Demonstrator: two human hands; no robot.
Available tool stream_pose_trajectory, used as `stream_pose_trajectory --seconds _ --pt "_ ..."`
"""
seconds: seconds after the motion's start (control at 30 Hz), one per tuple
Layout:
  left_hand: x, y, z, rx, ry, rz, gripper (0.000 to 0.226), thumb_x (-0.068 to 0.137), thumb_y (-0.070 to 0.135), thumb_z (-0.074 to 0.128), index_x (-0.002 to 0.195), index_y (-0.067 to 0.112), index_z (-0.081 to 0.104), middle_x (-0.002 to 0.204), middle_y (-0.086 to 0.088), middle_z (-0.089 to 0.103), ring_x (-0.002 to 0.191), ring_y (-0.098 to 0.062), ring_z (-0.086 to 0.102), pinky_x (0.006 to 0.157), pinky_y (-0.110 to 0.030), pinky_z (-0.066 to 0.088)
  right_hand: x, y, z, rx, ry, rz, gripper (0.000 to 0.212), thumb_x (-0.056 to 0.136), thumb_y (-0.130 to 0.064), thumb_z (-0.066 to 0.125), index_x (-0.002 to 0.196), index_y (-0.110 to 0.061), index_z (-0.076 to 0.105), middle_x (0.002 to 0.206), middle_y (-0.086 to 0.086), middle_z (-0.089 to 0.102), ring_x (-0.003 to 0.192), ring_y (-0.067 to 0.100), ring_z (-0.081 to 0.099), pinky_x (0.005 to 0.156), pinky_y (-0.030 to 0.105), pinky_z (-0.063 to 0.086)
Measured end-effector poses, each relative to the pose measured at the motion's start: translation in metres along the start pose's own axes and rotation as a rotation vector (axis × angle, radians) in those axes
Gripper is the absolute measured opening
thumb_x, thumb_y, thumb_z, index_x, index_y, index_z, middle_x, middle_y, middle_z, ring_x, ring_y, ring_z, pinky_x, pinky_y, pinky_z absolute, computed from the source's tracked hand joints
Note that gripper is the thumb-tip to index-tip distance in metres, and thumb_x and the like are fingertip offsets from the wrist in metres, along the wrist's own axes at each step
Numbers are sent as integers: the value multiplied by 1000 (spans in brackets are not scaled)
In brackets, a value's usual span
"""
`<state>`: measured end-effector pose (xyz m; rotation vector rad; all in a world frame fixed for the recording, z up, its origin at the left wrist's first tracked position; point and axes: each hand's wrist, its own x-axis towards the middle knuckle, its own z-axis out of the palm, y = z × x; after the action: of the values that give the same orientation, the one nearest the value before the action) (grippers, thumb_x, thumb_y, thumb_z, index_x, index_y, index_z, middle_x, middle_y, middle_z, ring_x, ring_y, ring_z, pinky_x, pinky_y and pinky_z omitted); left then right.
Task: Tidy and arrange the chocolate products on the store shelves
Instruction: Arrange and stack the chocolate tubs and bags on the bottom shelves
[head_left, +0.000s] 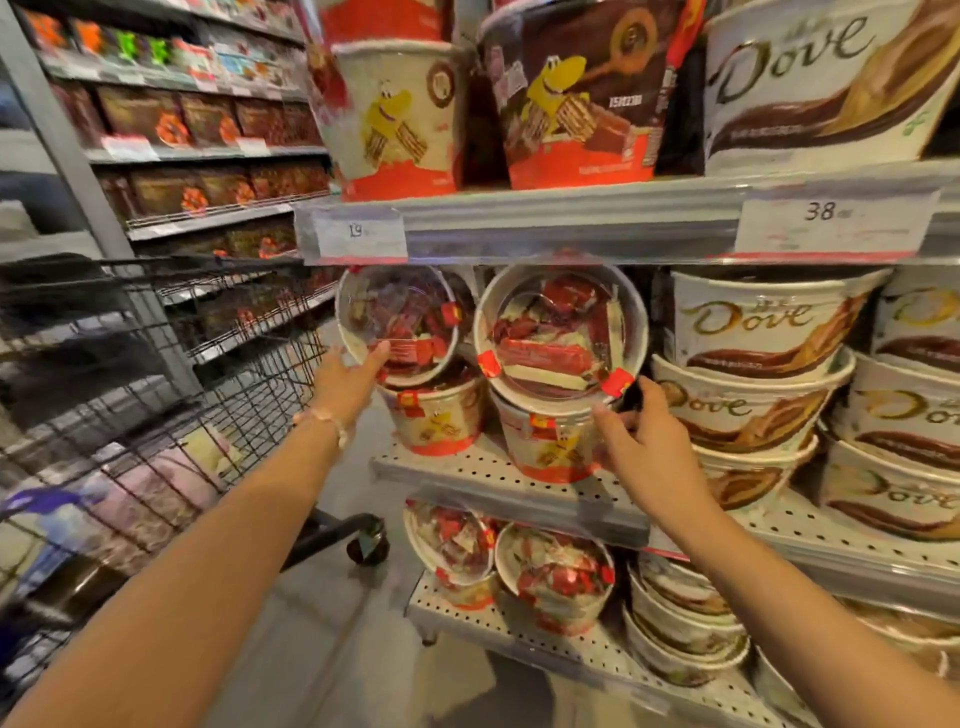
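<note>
While two round white chocolate tubs with clear lids lie tipped on their sides on the grey perforated middle shelf (467, 470), each is propped on an upright tub of the same kind. The left tipped tub (397, 322) is touched at its lower rim by the left hand (345, 382), whose fingers are held fairly straight and together against it. The right tipped tub (561, 332) is met at its lower right edge by the right hand (644, 441), whose fingers are curled beside the upright tub (550, 441) beneath; whether anything is gripped cannot be told. Stacked white and brown Dove tubs (753, 364) stand just beside, to the right. A black wire shopping trolley (156, 364) is seen at the left.
</note>
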<state>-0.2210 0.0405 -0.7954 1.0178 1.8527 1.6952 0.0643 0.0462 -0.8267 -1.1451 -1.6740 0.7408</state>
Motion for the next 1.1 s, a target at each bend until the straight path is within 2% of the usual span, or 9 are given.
stream_pose_trajectory --seconds 0.17,0.27,0.4,0.53,0.63,0.73,0.87,1.0,1.1 --pt "17 -4 -5 -18 -20 53 30 81 26 71 100 13 52 93 -1 62 86 -15 60 77 -31 48 12 -1 7 116 61 54 16 95 -29 51 94 -14 51 65 1 61 55 13 61 58 36 54" --pt "20 -3 -3 -53 -76 92 27 79 20 73 92 18 49 99 -5 63 90 -18 62 80 -34 52 12 -2 11 113 75 53 27 97 -29 46 77 -12 50 65 6 59 55 15 60 54 32 53" --pt "23 -2 -6 -46 -88 137 33 74 22 77 93 21 49 113 -11 61 103 -25 61 87 -44 53 16 -11 11 59 164 13 31 96 -19 48 67 -9 47 58 -1 49 50 3 48 48 17 34" --pt "23 -7 -10 -54 -121 208 58 71 20 78 118 12 45 121 -8 55 110 -23 57 72 -34 56 16 -7 13 140 208 -20 31 92 -11 52 61 -10 47 57 2 57 57 4 59 55 19 44" --pt "18 -6 -14 -72 -178 307 76 65 24 81 131 26 43 126 -2 56 114 -19 55 78 -39 55 13 -6 17 189 269 -31 29 87 -6 57 63 -16 44 58 1 58 64 17 65 56 20 48" --pt "13 0 -14 -99 -206 369 78 66 21 81 134 28 42 125 -2 59 112 -20 59 79 -40 55 9 -13 24 310 216 -11 24 83 -6 62 93 -21 47 61 -1 61 67 22 68 67 30 55" --pt "9 8 -17 -217 -132 322 65 73 10 75 130 21 45 117 -6 62 92 -18 66 55 -21 54 6 -23 25 308 187 -64 62 85 -12 62 141 -19 36 65 7 68 66 19 68 71 33 57" --pt "9 23 -20 -328 -134 176 47 77 6 71 118 19 53 110 -7 65 71 -10 68 46 -16 50 12 -44 17 445 192 -85 31 88 -8 56 116 -17 66 65 16 67 55 15 64 59 29 56" --pt "11 35 -22 -370 -170 36 41 81 7 67 120 11 54 96 -9 65 50 -7 62 38 -11 43 19 -58 17 558 233 5 15 87 -4 54 87 -1 69 53 2 64 51 7 62 58 23 50"
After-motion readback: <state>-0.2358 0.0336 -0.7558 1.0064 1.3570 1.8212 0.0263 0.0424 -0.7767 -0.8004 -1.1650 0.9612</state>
